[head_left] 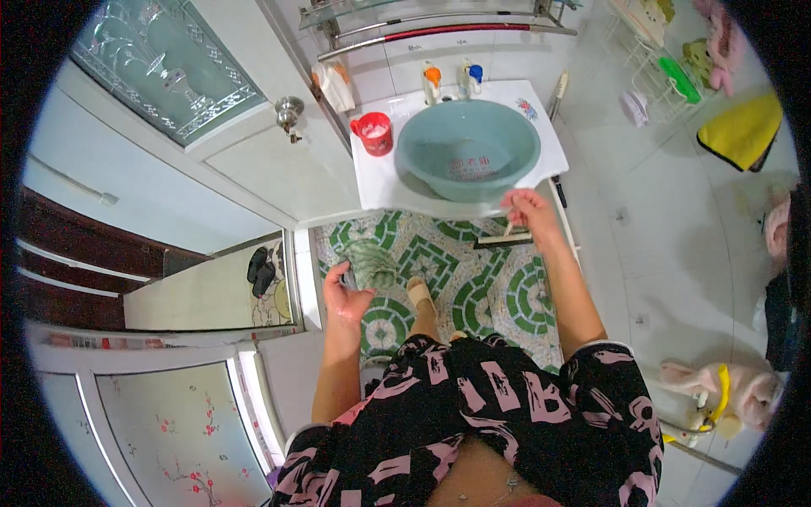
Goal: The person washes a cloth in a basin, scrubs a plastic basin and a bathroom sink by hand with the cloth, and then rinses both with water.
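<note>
My left hand (345,300) is closed at the edge of a crumpled grey-green cloth (370,264), which hangs above the patterned floor. My right hand (528,211) is by the front right rim of a blue-green plastic basin (414,139), fingers curled. What those fingers hold, if anything, cannot be made out. The basin rests on a white washstand (372,182) and has red print inside its bottom. A red mug (376,135) with something whitish in it stands to the basin's left.
Behind the basin are taps with an orange handle (432,76) and a blue handle (474,74). A white door (262,160) stands at left. A squeegee-like tool (503,241) is low beneath the washstand. A yellow cloth (742,135) hangs on the right wall.
</note>
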A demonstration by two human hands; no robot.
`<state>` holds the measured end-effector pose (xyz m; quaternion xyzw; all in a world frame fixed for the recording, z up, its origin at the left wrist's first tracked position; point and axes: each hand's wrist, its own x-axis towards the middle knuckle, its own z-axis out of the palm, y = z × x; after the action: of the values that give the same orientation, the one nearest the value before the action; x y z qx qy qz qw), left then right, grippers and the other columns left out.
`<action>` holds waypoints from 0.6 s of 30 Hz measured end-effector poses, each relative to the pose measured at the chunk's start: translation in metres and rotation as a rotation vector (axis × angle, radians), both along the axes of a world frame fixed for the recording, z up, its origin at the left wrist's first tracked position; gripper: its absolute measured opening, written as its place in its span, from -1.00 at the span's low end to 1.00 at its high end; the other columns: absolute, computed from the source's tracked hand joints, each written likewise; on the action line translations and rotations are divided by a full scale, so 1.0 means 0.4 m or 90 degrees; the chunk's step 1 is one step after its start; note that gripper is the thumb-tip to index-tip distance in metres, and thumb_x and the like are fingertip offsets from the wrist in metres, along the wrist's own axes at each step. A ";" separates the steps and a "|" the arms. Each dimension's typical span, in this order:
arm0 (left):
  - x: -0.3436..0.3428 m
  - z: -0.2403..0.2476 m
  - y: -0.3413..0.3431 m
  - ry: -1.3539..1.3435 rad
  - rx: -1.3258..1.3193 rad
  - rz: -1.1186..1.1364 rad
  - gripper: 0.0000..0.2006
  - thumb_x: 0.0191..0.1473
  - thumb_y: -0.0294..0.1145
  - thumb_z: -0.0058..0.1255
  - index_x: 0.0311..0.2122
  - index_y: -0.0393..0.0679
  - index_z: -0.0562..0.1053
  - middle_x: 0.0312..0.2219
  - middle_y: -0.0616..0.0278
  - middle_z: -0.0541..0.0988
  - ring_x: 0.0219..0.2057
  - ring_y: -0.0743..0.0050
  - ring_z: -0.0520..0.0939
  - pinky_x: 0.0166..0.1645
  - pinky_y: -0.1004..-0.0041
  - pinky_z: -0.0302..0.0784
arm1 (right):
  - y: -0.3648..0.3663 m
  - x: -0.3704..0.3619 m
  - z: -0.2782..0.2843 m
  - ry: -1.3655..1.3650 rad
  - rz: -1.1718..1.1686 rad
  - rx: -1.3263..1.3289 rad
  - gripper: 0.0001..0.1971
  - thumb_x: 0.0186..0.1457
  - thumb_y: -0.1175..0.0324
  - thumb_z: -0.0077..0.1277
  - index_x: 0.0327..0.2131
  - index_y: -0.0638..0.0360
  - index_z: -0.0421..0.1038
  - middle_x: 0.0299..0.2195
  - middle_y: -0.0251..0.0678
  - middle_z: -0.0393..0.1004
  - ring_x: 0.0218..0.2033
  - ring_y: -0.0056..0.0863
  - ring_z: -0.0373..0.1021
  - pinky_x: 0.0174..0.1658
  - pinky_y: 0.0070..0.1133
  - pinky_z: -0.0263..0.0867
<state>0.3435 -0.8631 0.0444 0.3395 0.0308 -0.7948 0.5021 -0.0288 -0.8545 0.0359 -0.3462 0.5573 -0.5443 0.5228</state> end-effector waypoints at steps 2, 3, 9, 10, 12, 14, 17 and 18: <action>-0.028 0.006 -0.076 0.006 -0.018 -0.017 -0.63 -0.25 -0.39 -0.11 -0.21 -0.16 0.33 -0.22 0.16 0.41 -0.16 0.14 0.36 -0.03 0.17 0.15 | -0.112 -0.003 0.060 0.079 -0.062 -0.030 -0.80 0.02 0.30 -0.15 -0.35 0.22 0.35 -0.49 -0.40 0.41 -0.57 -0.71 0.26 -0.48 -0.73 0.22; -0.033 -0.006 -0.122 0.047 -0.047 -0.050 -0.61 -0.25 -0.39 -0.11 -0.19 -0.18 0.32 -0.22 0.14 0.41 -0.16 0.13 0.36 -0.03 0.18 0.18 | -0.171 -0.008 0.081 0.098 -0.058 -0.051 -0.79 0.02 0.30 -0.14 -0.33 0.24 0.34 -0.50 -0.38 0.41 -0.56 -0.71 0.26 -0.48 -0.73 0.22; -0.138 0.018 -0.358 0.136 -0.112 -0.194 -0.62 -0.20 -0.40 -0.16 -0.16 -0.25 0.29 -0.27 0.07 0.43 -0.22 0.14 0.43 -0.08 0.17 0.30 | -0.538 -0.087 0.060 0.489 -0.121 -0.109 -0.69 -0.06 0.28 -0.07 -0.25 0.26 0.28 -0.50 -0.22 0.42 -0.49 -0.44 0.34 -0.43 -0.54 0.25; -0.155 0.035 -0.390 0.138 -0.107 -0.199 -0.62 -0.20 -0.40 -0.16 -0.16 -0.25 0.29 -0.27 0.07 0.43 -0.22 0.14 0.43 -0.08 0.17 0.30 | -0.584 -0.087 0.055 0.619 -0.150 -0.118 -0.66 -0.08 0.27 -0.05 -0.23 0.25 0.26 -0.51 -0.18 0.41 -0.46 -0.34 0.36 -0.40 -0.47 0.26; -0.179 0.075 -0.443 0.171 -0.094 -0.279 -0.67 -0.20 -0.46 -0.14 -0.22 -0.28 0.33 -0.29 0.07 0.45 -0.24 0.18 0.45 -0.08 0.28 0.29 | -0.657 -0.092 0.055 0.600 -0.153 -0.096 -0.64 -0.10 0.26 -0.05 -0.21 0.22 0.25 -0.48 -0.12 0.41 -0.39 -0.18 0.36 -0.35 -0.38 0.25; -0.200 0.074 -0.504 0.163 -0.073 -0.295 -0.66 -0.19 -0.46 -0.15 -0.20 -0.29 0.31 -0.26 0.07 0.43 -0.22 0.17 0.44 -0.07 0.27 0.29 | -0.708 -0.103 0.061 0.769 -0.175 0.018 -0.65 -0.09 0.28 -0.07 -0.19 0.23 0.26 -0.45 -0.10 0.41 -0.39 -0.17 0.35 -0.33 -0.37 0.25; -0.248 0.069 -0.578 0.111 -0.091 -0.348 -0.65 -0.20 -0.39 -0.11 -0.20 -0.23 0.33 -0.28 0.09 0.45 -0.26 0.18 0.47 -0.10 0.19 0.34 | -0.727 -0.152 0.049 0.731 -0.089 -0.009 -0.66 -0.09 0.30 -0.09 -0.19 0.22 0.28 -0.43 -0.10 0.41 -0.38 -0.17 0.35 -0.32 -0.36 0.25; -0.265 0.067 -0.596 0.109 -0.082 -0.356 -0.65 -0.20 -0.39 -0.11 -0.20 -0.23 0.33 -0.28 0.09 0.45 -0.26 0.18 0.47 -0.10 0.19 0.34 | -0.725 -0.159 0.045 0.729 -0.049 -0.031 -0.66 -0.09 0.31 -0.09 -0.19 0.22 0.29 -0.43 -0.10 0.41 -0.38 -0.18 0.35 -0.32 -0.36 0.25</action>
<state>0.2376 -1.1017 0.0710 0.2344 -0.0721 -0.9282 0.2798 -0.0924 -1.1446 0.0539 -0.5773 0.7510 -0.3015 0.1089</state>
